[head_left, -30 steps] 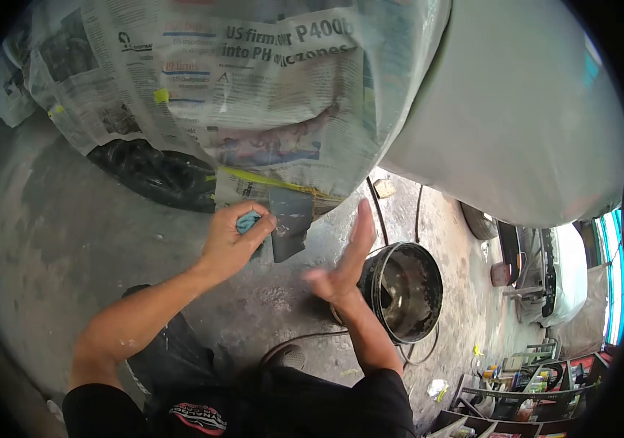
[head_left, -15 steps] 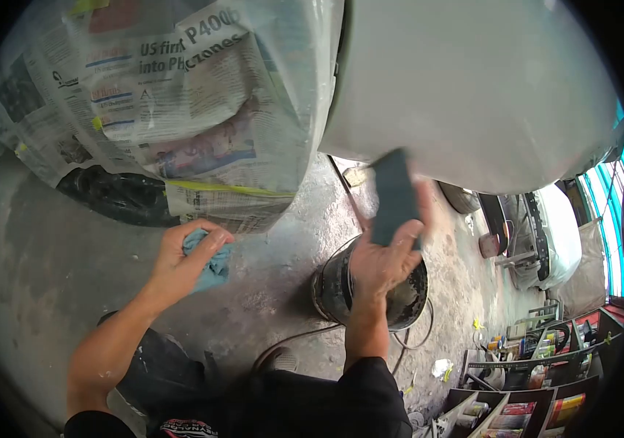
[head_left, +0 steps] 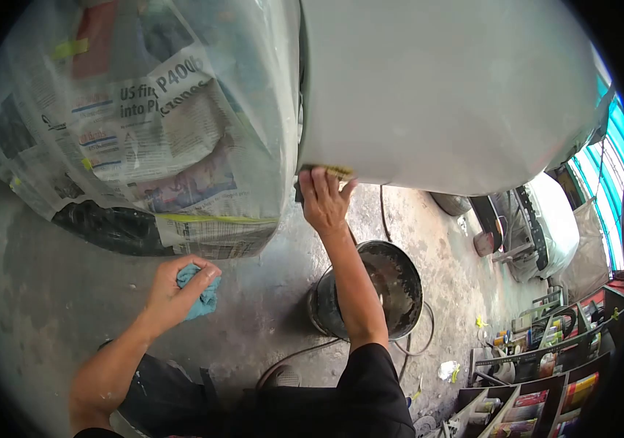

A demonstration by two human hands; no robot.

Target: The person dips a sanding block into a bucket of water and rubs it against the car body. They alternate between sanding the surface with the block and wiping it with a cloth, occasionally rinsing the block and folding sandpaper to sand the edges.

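Note:
A crumpled blue cloth (head_left: 201,296) is squeezed in my left hand (head_left: 175,292), below the newspaper-covered car part (head_left: 173,139). My right hand (head_left: 326,201) is at the lower left corner of the grey car panel (head_left: 436,95), its fingers bent over a dark sanding sheet (head_left: 299,191). A yellowish-brown edge (head_left: 340,172) shows beside the fingers, against the panel's lower edge. Most of what this hand holds is hidden behind it. Under my right forearm stands a black bucket (head_left: 408,330).
A hose (head_left: 290,359) runs over the concrete floor (head_left: 253,321) around the bucket. At the lower right are racks (head_left: 538,394) with cans and bottles. Another covered car part (head_left: 556,226) stands at the right.
My right hand has moved up and left from above the bucket to the grey panel's corner with the sheet. My left hand sits slightly lower, still with the cloth. The view has shifted.

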